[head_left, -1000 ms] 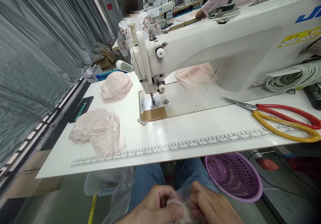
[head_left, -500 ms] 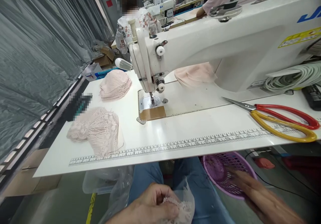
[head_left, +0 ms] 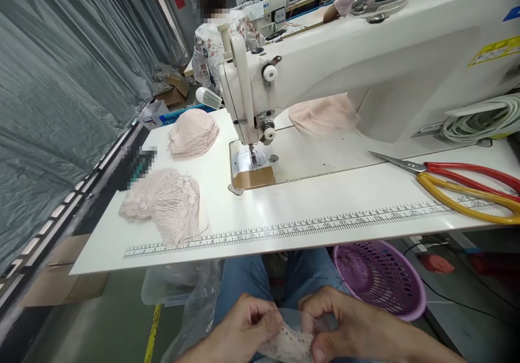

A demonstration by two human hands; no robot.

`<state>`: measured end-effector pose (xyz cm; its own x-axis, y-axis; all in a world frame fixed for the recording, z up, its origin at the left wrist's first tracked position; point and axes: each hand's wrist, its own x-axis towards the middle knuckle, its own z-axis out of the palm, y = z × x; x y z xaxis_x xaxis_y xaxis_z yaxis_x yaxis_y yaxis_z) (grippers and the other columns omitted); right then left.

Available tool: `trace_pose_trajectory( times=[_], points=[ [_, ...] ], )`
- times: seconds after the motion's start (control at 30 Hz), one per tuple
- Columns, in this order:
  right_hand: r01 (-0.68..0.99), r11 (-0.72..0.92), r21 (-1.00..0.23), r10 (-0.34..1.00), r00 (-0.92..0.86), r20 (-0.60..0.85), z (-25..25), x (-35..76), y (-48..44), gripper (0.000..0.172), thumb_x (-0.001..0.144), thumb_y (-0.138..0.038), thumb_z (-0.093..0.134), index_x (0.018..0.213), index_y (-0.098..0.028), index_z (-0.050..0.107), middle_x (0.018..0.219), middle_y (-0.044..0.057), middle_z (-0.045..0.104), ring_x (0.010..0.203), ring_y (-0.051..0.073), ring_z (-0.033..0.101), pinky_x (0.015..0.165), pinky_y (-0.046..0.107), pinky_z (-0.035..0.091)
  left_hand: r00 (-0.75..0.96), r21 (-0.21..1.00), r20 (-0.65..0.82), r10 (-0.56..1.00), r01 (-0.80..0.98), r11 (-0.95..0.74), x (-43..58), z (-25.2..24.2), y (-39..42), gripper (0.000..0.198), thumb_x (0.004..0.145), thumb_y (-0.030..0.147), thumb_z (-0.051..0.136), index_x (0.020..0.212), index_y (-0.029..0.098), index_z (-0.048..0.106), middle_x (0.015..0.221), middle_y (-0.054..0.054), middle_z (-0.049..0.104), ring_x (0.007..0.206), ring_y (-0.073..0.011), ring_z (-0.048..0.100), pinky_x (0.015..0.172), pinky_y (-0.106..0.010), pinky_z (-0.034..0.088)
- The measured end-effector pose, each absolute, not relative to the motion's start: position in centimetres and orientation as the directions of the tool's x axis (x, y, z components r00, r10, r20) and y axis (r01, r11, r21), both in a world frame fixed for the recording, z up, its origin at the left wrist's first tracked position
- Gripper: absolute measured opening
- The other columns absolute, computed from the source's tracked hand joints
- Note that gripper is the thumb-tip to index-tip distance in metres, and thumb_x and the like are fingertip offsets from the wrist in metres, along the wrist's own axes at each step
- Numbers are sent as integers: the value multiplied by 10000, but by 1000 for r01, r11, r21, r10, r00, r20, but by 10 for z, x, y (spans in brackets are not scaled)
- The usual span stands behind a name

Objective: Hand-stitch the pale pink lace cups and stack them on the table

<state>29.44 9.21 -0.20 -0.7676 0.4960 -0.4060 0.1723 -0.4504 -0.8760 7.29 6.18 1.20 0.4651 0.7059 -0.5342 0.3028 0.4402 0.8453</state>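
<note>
Over my lap, both hands pinch one small piece of pale pink lace (head_left: 289, 343). My left hand (head_left: 238, 331) grips its left end with closed fingers. My right hand (head_left: 349, 328) grips the right end, thumb and fingers pressed together. The lace stretches between them, partly hidden by the fingers. Above the hands runs the front edge of the white sewing table (head_left: 309, 206) with a printed ruler along it. The white sewing machine (head_left: 325, 65) stands on the table beyond.
Two piles of pink lace pieces (head_left: 164, 203) (head_left: 193, 133) lie on the table's left. Red and yellow scissors (head_left: 459, 181) rest at the right. A purple basket (head_left: 379, 279) sits under the table by my right knee. Clear plastic bag (head_left: 195, 309) at my left. Other people work behind.
My right hand came back from the purple basket to the lace and pinched its right end. The camera view shifted slightly to the left.
</note>
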Motion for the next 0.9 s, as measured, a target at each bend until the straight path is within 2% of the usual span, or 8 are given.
trace_pose_trajectory(
  times=[0.1,0.2,0.33,0.47,0.63,0.77,0.9],
  points=[
    [142,-535,-833,436,-798,-416,-4,291,91,491,505,-582,863,601,-156,638,646,-40,532,581,100,440,537,229,318,509,853,-519,687,257,454,75,13,64,687,630,818,642,600,137,556,658,-1,479,607,-99,377,559,-250,245],
    [122,-567,-815,423,-806,-414,-6,288,92,476,487,-548,888,608,-150,657,645,-43,549,583,89,443,538,211,323,494,815,-576,652,289,502,74,13,64,611,514,712,800,619,136,626,622,29,454,590,-91,347,559,-250,223],
    [118,-568,-814,410,-818,-404,-7,288,94,494,493,-574,883,627,-149,670,636,-45,550,605,96,447,545,212,319,458,803,-591,665,255,538,68,12,62,556,567,668,799,636,137,650,613,39,440,601,-94,353,568,-246,217],
    [115,-534,-838,438,-810,-390,-9,287,94,540,598,-670,793,670,-147,677,634,-54,499,605,90,404,544,222,277,457,783,-604,653,189,593,64,10,60,530,584,616,821,640,131,614,602,45,418,604,-92,340,565,-245,208],
    [110,-511,-852,479,-787,-389,-8,287,92,403,678,-538,792,677,-149,687,678,-44,505,636,101,420,565,233,279,472,777,-601,646,152,611,65,11,61,519,599,583,832,623,132,576,624,45,420,605,-86,333,559,-249,200],
    [106,-519,-848,484,-782,-394,-6,286,91,354,628,-465,834,620,-155,663,664,-52,501,626,99,434,558,232,281,474,794,-585,658,168,585,64,11,62,510,607,580,829,636,129,591,657,39,443,609,-83,340,562,-252,200],
    [110,-527,-843,479,-781,-401,-6,286,91,358,611,-475,843,617,-163,666,661,-59,504,621,95,439,561,227,295,463,763,-625,628,195,616,62,13,62,555,557,625,832,643,131,594,623,51,414,601,-81,321,560,-251,189]
  ],
)
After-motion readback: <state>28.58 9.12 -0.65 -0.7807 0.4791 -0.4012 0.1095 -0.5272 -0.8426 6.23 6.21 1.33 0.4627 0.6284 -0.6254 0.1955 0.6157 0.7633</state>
